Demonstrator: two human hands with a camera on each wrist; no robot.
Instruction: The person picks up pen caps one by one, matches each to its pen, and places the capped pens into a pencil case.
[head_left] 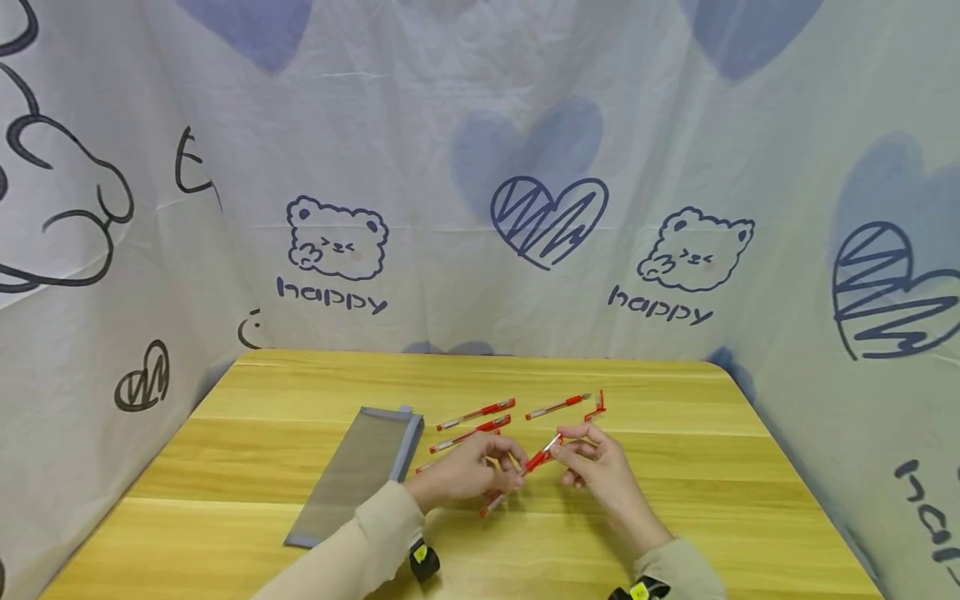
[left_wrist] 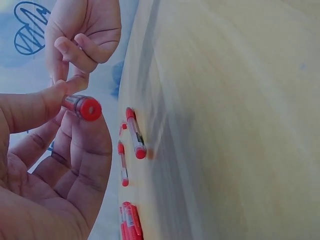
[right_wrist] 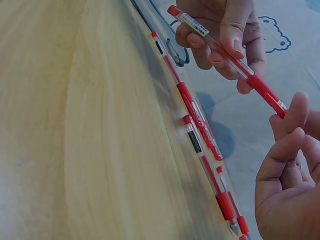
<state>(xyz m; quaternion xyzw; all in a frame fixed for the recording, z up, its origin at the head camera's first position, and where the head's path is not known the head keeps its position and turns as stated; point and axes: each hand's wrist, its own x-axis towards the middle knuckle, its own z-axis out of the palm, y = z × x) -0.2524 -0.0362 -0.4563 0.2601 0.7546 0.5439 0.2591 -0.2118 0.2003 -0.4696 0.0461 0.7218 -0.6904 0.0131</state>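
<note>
A pale printed backdrop (head_left: 435,167) fills the upper frame of the head view, carrying hearts, bear outlines and the legible word "happy" beneath both bears. Below it, the wood-grain table (head_left: 720,492) spans the lower frame. A grey mesh pouch (head_left: 352,475) lies left of centre, its long axis running from lower left to upper right.

The left hand (head_left: 476,468), at lower centre, pinches the shaft of the held pen (head_left: 538,459) between thumb and fingers. The right hand (head_left: 596,467), just right of it, pinches the pen's red-sectioned end between thumb and index finger. The held pen is clear of the table; its long axis rises from lower left to upper right, the red section towards the right hand and the red end plug at lower left. Its white label bears dark lettering, not reliably legible in the right wrist view.

Above the left hand lie three pens (head_left: 472,433), roughly parallel, red ends at upper right; the nearest is partly hidden. An uncapped pen (head_left: 557,407) lies right of them, tip towards the upper right. Beside that tip are small red pieces (head_left: 595,414).
</note>
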